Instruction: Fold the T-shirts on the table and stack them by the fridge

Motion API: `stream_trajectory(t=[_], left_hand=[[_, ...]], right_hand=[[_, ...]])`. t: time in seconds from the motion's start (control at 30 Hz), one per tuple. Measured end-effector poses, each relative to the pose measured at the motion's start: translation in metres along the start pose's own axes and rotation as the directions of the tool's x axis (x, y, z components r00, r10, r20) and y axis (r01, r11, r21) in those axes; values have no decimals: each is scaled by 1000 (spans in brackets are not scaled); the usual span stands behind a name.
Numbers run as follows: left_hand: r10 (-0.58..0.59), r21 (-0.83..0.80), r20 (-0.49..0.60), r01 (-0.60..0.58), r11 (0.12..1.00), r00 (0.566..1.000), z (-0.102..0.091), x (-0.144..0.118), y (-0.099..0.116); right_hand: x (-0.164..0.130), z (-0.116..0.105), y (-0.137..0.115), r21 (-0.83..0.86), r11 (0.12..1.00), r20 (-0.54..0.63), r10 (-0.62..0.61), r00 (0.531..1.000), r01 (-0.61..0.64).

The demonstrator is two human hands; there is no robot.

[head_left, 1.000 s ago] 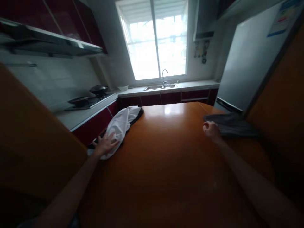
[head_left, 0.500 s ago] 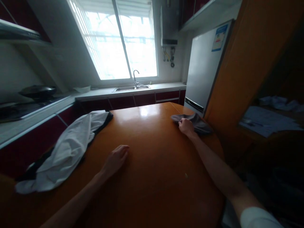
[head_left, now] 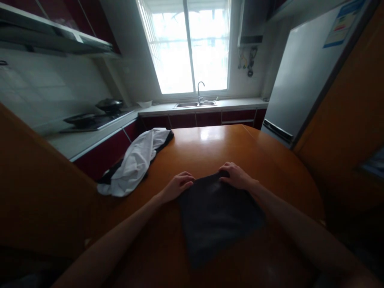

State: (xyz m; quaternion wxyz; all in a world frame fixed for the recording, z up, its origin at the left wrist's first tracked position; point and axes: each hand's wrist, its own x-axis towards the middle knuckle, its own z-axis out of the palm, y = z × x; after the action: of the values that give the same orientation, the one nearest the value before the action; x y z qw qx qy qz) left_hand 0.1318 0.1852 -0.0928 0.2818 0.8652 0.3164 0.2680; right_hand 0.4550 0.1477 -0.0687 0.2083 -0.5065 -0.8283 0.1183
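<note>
A dark grey cloth (head_left: 219, 216) lies spread over the near part of the wooden table (head_left: 255, 152), its far edge running between my two hands. My left hand (head_left: 177, 186) is closed at the far left corner, thumb and fingers pinching the edge. At the far right corner my right hand (head_left: 235, 176) grips the cloth, with its fingertips curled over the edge. Whether the cloth is a single layer or folded, I cannot tell. To the left of my left hand, a crumpled white and black garment (head_left: 136, 164) rests along the table's edge.
Beyond the table runs a counter with a sink (head_left: 187, 105) and a tap (head_left: 199, 92) under the window. On the left, a pan (head_left: 109, 105) stands on the stove (head_left: 99, 122). A fridge (head_left: 300, 76) rises at the right, near the table's curved edge.
My right hand has brought the grey cloth from the table's right side to the middle, where it is now spread out. My left hand has come to its corner. The view has turned left.
</note>
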Motion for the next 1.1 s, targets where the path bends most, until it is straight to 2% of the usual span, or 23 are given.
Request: stream_trajectory(t=[0.07,0.13,0.2,0.27,0.4,0.5,0.6,0.7,0.77,0.83,0.87,0.97,1.03,1.1], left_hand=[[57,-14,9,-57,998,998,-1,-4,4],[138,17,0,-137,990,991,-2,-6,7],[223,75,-15,-222,972,975,-1,-8,8],[291,129,-15,-286,949,957,0,-10,9],[344,192,-68,-326,925,936,3,-12,10],[366,200,-118,-339,919,923,5,-11,15],[379,179,-123,-355,918,917,4,-10,22],[256,85,-66,-250,965,965,2,-11,23],[96,-9,5,-96,995,995,0,-12,21],[7,-90,38,-3,996,999,-2,-12,20],[10,-127,28,-6,992,1000,-3,-11,21],[98,-202,-70,-110,973,993,-16,-7,35],[126,-189,-154,-155,970,980,-35,0,53],[135,-146,-273,-180,973,952,-61,10,77]], right_hand=[[-1,-2,-5,-23,999,-35,42,999,-42],[-4,-7,-10,-12,999,4,51,999,-51],[-8,-16,-16,4,1000,57,0,998,0],[-13,-27,-23,-8,995,60,-102,993,102],[-22,-43,-38,-102,965,-16,-245,969,242],[-23,-47,-46,-160,945,-68,-298,952,284],[-22,-49,-48,-155,944,-143,-312,939,290],[-23,-54,-47,-1,966,-198,-253,947,258],[-25,-60,-44,132,971,-267,-157,951,198],[-26,-69,-38,230,966,-360,-29,933,118],[-27,-74,-34,266,960,-400,31,916,83],[-25,-86,-20,341,940,-482,155,862,21],[-24,-91,-14,374,928,-515,205,832,2],[-24,-93,-16,395,919,-525,230,819,-5]])
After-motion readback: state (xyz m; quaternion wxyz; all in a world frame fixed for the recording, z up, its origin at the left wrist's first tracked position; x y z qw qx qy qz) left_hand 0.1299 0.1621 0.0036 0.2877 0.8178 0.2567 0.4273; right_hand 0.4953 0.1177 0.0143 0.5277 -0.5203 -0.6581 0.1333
